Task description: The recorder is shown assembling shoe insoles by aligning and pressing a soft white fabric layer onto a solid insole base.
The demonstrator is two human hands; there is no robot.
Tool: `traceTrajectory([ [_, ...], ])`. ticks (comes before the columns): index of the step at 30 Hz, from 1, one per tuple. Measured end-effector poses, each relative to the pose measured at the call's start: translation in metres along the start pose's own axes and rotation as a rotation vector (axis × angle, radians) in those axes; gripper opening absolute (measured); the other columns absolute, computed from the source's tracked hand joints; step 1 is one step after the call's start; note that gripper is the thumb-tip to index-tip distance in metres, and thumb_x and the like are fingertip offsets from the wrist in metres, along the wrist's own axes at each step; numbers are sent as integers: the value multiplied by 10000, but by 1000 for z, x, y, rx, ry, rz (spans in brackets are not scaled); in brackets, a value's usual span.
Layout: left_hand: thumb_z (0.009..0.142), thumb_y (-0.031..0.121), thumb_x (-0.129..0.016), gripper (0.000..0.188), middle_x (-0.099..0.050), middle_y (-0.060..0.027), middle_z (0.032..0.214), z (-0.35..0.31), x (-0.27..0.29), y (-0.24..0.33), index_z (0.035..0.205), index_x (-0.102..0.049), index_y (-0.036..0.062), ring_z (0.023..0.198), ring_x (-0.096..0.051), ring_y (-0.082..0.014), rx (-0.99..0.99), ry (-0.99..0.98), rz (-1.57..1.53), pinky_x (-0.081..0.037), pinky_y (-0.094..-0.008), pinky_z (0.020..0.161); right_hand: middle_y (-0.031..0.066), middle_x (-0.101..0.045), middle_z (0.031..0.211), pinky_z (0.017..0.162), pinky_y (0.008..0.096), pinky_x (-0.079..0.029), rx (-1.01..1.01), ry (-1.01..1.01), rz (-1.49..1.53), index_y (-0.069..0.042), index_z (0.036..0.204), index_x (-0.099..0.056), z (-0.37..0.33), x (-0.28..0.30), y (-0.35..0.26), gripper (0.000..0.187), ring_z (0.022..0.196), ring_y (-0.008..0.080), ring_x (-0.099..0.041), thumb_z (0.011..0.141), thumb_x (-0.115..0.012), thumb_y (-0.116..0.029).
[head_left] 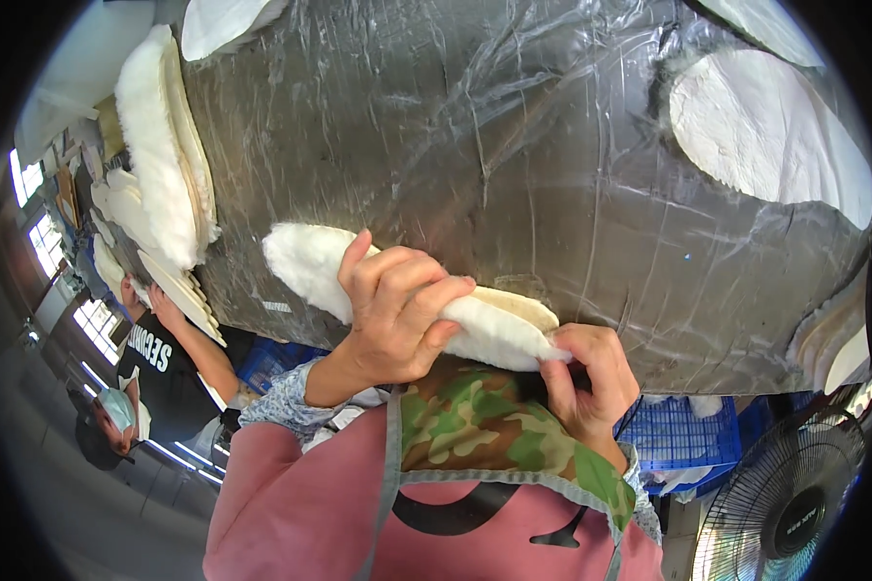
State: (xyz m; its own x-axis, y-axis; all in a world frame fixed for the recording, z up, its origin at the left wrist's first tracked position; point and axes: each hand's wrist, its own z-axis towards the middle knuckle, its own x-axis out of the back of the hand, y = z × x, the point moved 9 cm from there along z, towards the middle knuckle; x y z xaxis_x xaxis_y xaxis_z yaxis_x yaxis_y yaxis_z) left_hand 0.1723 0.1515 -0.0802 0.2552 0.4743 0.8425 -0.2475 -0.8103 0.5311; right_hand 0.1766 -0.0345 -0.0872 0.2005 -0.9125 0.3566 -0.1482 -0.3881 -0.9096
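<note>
A white fleece insole [305, 261] with a cream backing lies slantwise at the near edge of the table, in front of me. My left hand [397, 305] is closed over its middle, with the fingers curled across the fluffy side. At the insole's right tip, my right hand [591, 373] pinches the fleece between thumb and fingers. A strip of the cream backing, or of a second piece beneath, shows behind the fleece along the right half; I cannot tell which.
Clear plastic film covers the dark table [407, 145]. Stacked fleece insoles [160, 145] stand at the left, and white pale-backed pieces [765, 126] at the far right. Below the edge are a blue crate [683, 436] and a fan [790, 518]. A masked co-worker [170, 363] handles pieces on the left.
</note>
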Motion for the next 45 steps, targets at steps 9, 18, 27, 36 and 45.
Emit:
traceTrajectory([
  [9,745,184,-615,216,-550,-11,921,4,0,-7,943,-691,140,903,-509,-205,74,100,-8,-256,-471,1053,75,-638,799,518,255,-504,-7,-29,-42,-42,926,-682,6,0,-2,274,627,152,-628,683,-784,33],
  [18,715,135,-592,225,-550,-13,914,5,-2,-6,917,-692,145,897,-508,-203,75,125,20,-261,-462,1056,58,-634,776,485,233,-480,-6,-38,-72,-34,942,-678,5,0,4,293,557,107,-586,678,-796,15],
  [27,722,153,-583,229,-543,-18,918,2,-2,-6,927,-684,147,909,-500,-205,58,126,47,-248,-463,1070,41,-616,723,464,217,-469,-126,9,57,-10,959,-636,0,-1,14,306,521,96,-574,703,-803,5],
  [36,703,112,-591,276,-542,-29,939,3,-4,-3,971,-642,150,913,-498,-227,73,109,43,-244,-485,1066,46,-576,776,436,205,-435,-105,23,-15,-22,964,-636,4,1,10,322,505,80,-526,695,-811,6],
  [45,735,86,-606,263,-542,-83,952,3,0,7,993,-555,93,927,-527,-270,-39,187,69,-292,-507,1034,86,-587,897,592,268,-457,133,172,-128,-27,962,-663,0,41,-2,315,714,181,-553,697,-643,142],
])
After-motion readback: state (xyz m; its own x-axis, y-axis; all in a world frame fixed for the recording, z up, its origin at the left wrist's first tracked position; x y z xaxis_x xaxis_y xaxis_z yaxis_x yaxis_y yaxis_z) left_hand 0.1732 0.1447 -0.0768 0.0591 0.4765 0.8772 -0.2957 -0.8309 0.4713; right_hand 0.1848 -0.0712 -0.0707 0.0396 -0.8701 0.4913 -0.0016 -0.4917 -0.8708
